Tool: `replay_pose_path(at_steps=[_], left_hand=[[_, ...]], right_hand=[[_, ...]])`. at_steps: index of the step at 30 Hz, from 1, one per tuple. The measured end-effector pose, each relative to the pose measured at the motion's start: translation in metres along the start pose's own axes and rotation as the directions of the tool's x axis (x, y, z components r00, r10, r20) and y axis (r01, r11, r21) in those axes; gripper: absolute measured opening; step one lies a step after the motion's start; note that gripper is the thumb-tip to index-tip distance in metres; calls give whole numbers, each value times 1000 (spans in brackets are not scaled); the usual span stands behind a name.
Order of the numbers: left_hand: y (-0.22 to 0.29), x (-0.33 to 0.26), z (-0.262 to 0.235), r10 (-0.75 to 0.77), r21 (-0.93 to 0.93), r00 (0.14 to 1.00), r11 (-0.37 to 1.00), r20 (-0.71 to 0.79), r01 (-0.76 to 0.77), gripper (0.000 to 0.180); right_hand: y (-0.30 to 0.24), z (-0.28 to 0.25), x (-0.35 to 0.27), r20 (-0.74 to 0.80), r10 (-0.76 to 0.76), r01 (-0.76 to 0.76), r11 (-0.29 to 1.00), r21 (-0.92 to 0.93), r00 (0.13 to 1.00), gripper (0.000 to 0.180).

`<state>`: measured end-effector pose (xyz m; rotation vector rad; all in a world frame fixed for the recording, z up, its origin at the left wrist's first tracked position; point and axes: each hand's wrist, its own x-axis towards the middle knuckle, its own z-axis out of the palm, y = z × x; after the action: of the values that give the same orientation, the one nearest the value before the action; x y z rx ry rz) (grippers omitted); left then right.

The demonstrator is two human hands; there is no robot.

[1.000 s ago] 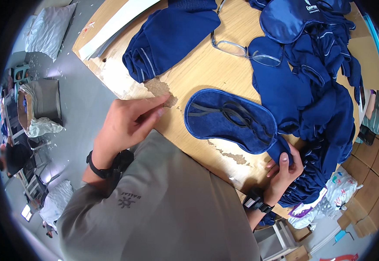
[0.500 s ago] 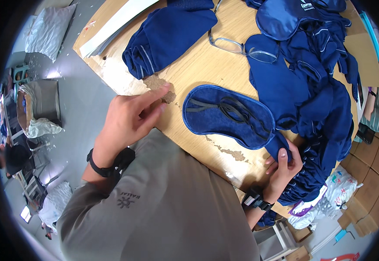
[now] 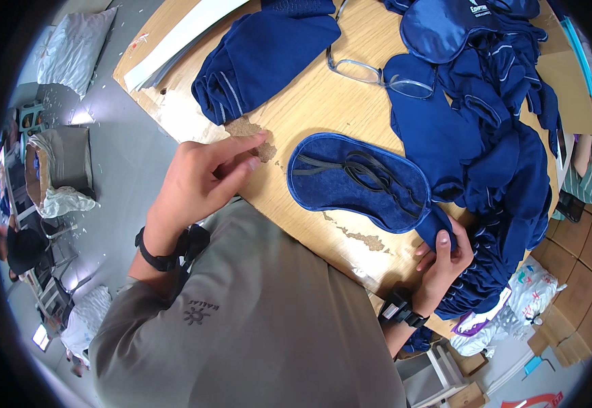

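Observation:
A blue padded eye mask (image 3: 323, 183) lies flat on the wooden table (image 3: 309, 75), with its black elastic straps loosely bunched on top. My left hand (image 3: 204, 177) hovers at the table's near edge, left of the mask. Its index finger and thumb are stretched out and apart, holding nothing. Close to the mask's right end, my right hand (image 3: 451, 262) pinches the end of a dark blue sock-like cloth (image 3: 435, 224) between thumb and fingers. That cloth runs into a heap of similar blue pieces (image 3: 493, 163), some with white stitching.
Eyeglasses (image 3: 384, 78) rest beyond the mask. A folded blue cloth (image 3: 262, 61) and white sheets (image 3: 180, 44) lie at the far left. Another eye mask (image 3: 439, 30) tops the heap. Plastic bags (image 3: 527, 299) and cartons (image 3: 581, 265) stand at right; a sack (image 3: 68, 163) sits on the left floor.
My left hand's index finger and thumb have shifted very slightly. My right hand keeps its pinch on the sock-like cloth, and the eye mask stays in place.

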<state>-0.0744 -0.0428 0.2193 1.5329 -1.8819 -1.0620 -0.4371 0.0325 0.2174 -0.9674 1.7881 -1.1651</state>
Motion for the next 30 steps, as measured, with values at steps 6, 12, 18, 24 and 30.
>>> replay_pose_path(at_steps=[6, 12, 18, 24, 30], left_hand=[[7, 1, -8, -103, -4, 992, 995, 79, 104, 35], [7, 2, -4, -169, -115, 984, 978, 62, 175, 30], [13, 1, 2, -339, -331, 940, 884, 37, 332, 27], [13, 5, -4, -355, -331, 931, 872, 84, 362, 26], [10, 8, -8, -324, -304, 937, 886, 134, 350, 27]], right_hand=[[-1, 0, 0, -3, 8, -8, 1000, -8, 1000, 44], [-2, 1, 0, -9, 9, -9, 1000, -5, 1000, 43], [-1, 1, 0, -3, 11, -11, 1000, -1, 1000, 43], [-2, 1, -1, -6, 19, -19, 1000, 3, 1000, 43], [-1, 0, -1, -8, 32, -32, 999, 12, 999, 42]])
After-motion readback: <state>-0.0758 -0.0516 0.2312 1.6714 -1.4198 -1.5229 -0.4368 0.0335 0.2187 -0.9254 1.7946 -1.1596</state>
